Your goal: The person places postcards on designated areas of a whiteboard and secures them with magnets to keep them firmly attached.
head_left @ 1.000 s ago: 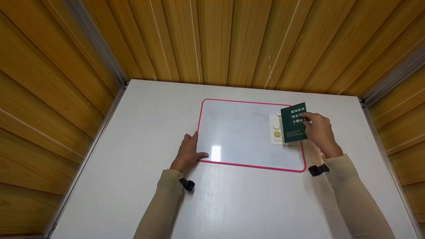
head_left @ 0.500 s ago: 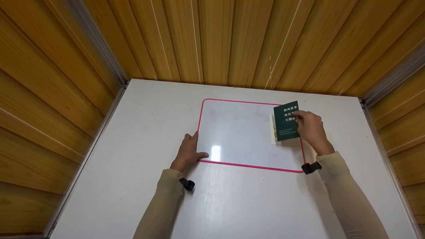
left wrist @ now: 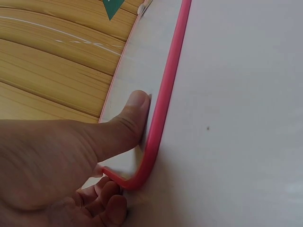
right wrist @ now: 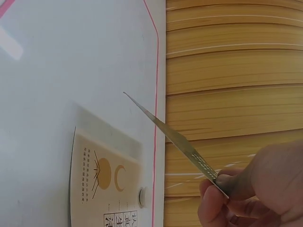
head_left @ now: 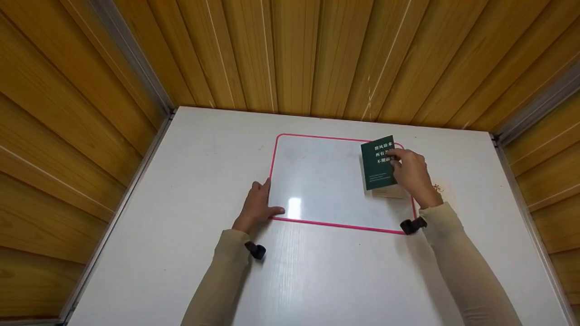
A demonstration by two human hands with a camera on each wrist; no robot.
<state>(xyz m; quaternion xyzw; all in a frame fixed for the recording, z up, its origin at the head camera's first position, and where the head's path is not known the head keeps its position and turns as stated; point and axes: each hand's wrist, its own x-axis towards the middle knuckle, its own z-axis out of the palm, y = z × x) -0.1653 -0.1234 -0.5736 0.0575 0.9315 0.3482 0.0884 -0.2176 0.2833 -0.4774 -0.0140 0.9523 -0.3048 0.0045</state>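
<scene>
My right hand (head_left: pixel 412 174) pinches a dark green card (head_left: pixel 378 163) with white lettering by its right edge, between thumb and fingers. The card is raised above the right part of a whiteboard (head_left: pixel 326 181) with a pink rim; the right wrist view shows it nearly edge-on. Beneath it lies a cream card (right wrist: pixel 102 175) with a sun and moon print, mostly hidden in the head view. A round white magnet (right wrist: pixel 142 197) sits at that card's edge. My left hand (head_left: pixel 257 206) grips the whiteboard's near left corner, thumb (left wrist: pixel 130 118) on top and fingers curled beside the rim.
On the white table (head_left: pixel 181 181), right of the whiteboard, lies a pale card (head_left: pixel 438 187) with a brown print, partly hidden by my right arm. Wood-look panels (head_left: pixel 290 54) wall the table at the back and both sides.
My right hand has moved left with the green card, which now covers more of the cream card's left part. The left hand and whiteboard have stayed in place.
</scene>
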